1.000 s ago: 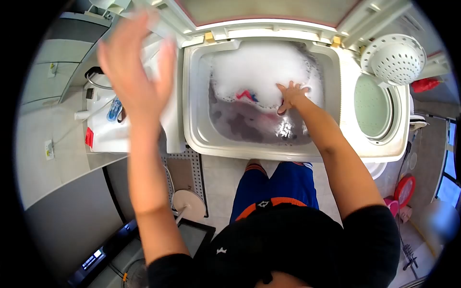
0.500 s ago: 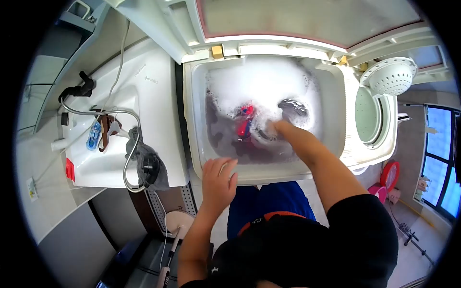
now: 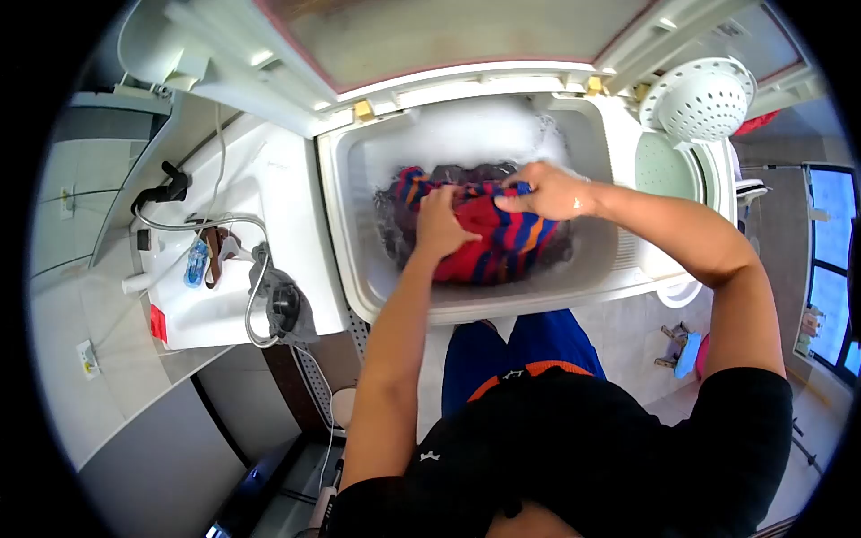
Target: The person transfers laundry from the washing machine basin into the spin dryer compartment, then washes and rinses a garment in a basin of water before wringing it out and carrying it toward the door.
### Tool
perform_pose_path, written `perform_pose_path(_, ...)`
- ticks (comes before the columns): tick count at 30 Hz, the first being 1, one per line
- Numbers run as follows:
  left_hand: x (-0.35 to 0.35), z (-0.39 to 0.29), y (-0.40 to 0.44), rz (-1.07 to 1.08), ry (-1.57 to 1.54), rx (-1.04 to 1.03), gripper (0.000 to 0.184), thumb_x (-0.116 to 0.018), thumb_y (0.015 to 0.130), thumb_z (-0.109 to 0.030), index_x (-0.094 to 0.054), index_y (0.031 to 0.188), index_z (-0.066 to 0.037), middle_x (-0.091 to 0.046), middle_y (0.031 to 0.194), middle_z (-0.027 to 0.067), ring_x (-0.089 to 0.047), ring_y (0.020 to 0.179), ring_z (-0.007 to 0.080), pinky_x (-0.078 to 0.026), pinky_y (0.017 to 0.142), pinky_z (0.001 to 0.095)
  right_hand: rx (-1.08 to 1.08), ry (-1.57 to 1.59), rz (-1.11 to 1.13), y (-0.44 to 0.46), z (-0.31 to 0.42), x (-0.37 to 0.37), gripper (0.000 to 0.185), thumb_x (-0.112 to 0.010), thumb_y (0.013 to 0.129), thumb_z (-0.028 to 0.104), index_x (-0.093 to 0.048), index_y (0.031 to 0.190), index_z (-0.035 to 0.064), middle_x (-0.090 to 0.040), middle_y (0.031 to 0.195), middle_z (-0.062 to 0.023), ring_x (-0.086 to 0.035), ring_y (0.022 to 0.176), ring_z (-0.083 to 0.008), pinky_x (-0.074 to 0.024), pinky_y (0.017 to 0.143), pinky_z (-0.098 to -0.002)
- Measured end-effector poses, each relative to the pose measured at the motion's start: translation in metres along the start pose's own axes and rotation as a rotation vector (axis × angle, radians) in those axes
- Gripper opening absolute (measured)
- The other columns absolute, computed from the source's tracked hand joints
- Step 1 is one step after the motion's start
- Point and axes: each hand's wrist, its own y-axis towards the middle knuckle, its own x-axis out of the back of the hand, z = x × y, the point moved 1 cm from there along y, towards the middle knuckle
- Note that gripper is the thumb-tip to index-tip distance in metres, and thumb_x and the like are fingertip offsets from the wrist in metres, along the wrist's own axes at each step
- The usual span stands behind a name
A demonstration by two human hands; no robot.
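A wet striped garment (image 3: 493, 235) in red, dark blue and orange is spread at the surface of the foamy water (image 3: 466, 125) in the wash tub (image 3: 354, 179). My left hand (image 3: 441, 220) holds its left part, fingers over the upper edge and thumb pointing right. With thumb and fingers, my right hand (image 3: 558, 192) grips the upper right edge of the cloth. The lower side of the garment is under the dark water, and its exact kind cannot be made out.
A raised lid (image 3: 448, 40) stands behind the tub. At right are the second, round tub (image 3: 668, 170) and a white perforated cover (image 3: 708, 103). Left of the machine, a sink (image 3: 296, 206) holds a hose (image 3: 256, 305), grey cloth (image 3: 291, 309) and a blue brush-like item (image 3: 195, 263).
The striped garment has come up from the foam and is spread wide. My left hand has moved from outside the tub onto it, and my right hand has risen out of the water.
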Motion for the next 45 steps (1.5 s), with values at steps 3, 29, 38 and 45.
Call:
perform_pose_path(3, 0.000, 0.000, -0.011, -0.274, -0.200, 0.079, 0.053, -0.086, 0.050, -0.021, -0.060, 0.093, -0.003, -0.065, 0.091, 0.0159, -0.062, 0.088, 0.0320, -0.049, 0.078, 0.0368, 0.001, -0.019, -0.150, -0.019, 0.009, 0.019, 0.043, -0.060, 0.086, 0.038, -0.062, 0.109, 0.0012, -0.065, 0.090, -0.0204, -0.064, 0.083, -0.0276, -0.0478, 0.079, -0.0323)
perform_pose_path(29, 0.152, -0.381, 0.007, -0.442, -1.143, -0.509, 0.014, -0.066, 0.070, 0.005, -0.060, 0.082, 0.002, -0.064, 0.077, 0.0123, -0.064, 0.071, 0.0220, -0.052, 0.071, 0.0314, 0.564, 0.060, -1.372, -0.184, 0.008, 0.162, 0.029, -0.058, 0.090, 0.027, -0.062, 0.086, -0.0016, -0.061, 0.074, -0.0053, -0.056, 0.063, -0.0151, -0.0450, 0.062, -0.0271)
perform_pose_path(38, -0.046, -0.493, 0.074, -0.152, -0.294, -0.801, 0.026, -0.071, 0.068, -0.016, -0.055, 0.083, 0.000, -0.060, 0.083, 0.0160, -0.059, 0.078, 0.0238, -0.045, 0.076, 0.0378, 0.580, 1.176, -1.363, -0.245, -0.175, 0.160, 0.038, -0.053, 0.087, 0.036, -0.051, 0.105, 0.0034, -0.053, 0.095, -0.0052, -0.052, 0.089, -0.0165, -0.0421, 0.078, -0.0306)
perform_pose_path(45, -0.222, -0.417, 0.089, 0.497, 0.110, -0.540, 0.072, -0.066, 0.073, -0.029, -0.038, 0.125, 0.012, -0.036, 0.132, 0.0307, -0.031, 0.127, 0.0416, -0.016, 0.108, 0.0498, -0.009, 1.791, -0.766, -0.238, -0.326, 0.043, 0.042, -0.035, 0.098, 0.028, -0.036, 0.135, 0.0089, -0.048, 0.129, -0.0079, -0.048, 0.116, -0.0204, -0.0404, 0.097, -0.0342)
